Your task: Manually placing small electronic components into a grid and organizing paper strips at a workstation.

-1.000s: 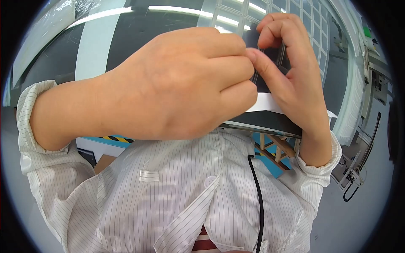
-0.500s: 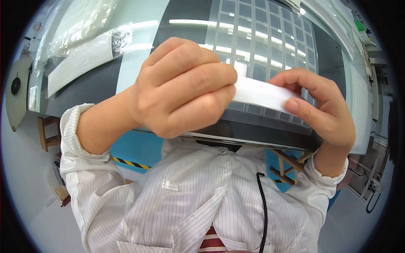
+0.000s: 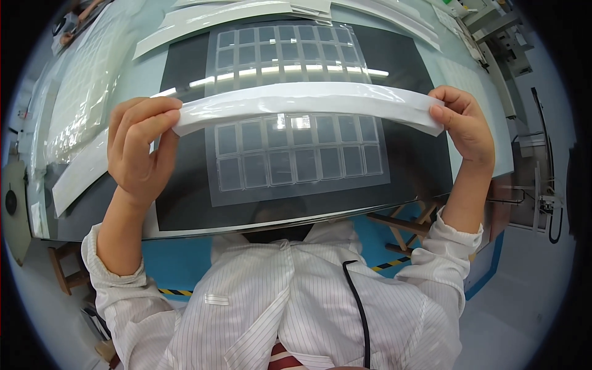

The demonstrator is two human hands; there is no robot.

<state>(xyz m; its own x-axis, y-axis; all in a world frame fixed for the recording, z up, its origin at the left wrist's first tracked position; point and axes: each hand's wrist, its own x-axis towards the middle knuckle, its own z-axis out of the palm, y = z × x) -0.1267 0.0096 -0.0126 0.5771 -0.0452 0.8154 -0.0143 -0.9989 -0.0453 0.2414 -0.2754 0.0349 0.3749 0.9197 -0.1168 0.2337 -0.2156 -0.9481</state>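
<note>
A long white strip (image 3: 308, 97), smooth and slightly glossy, stretches between my two hands. My left hand (image 3: 140, 145) pinches its left end between thumb and fingers. At the other end my right hand (image 3: 464, 123) grips the strip with the thumb on the near side. Below the strip, on a black mat (image 3: 412, 166), lies a clear plastic sheet (image 3: 216, 191) with rows of rectangular cells. The strip hangs over the middle of this sheet and hides some of its cells.
White strips (image 3: 213, 23) lie along the table's far side. At the left are clear-wrapped sheets (image 3: 92, 92) and another white strip (image 3: 83, 176). A co-worker's arm (image 3: 83, 15) shows at the far left. The table's near edge (image 3: 296, 221) runs in front of my body.
My hands have moved apart, from close together to the strip's two ends, so its full length shows. The left hand went left from its fist-like grip. The view has shifted over the table.
</note>
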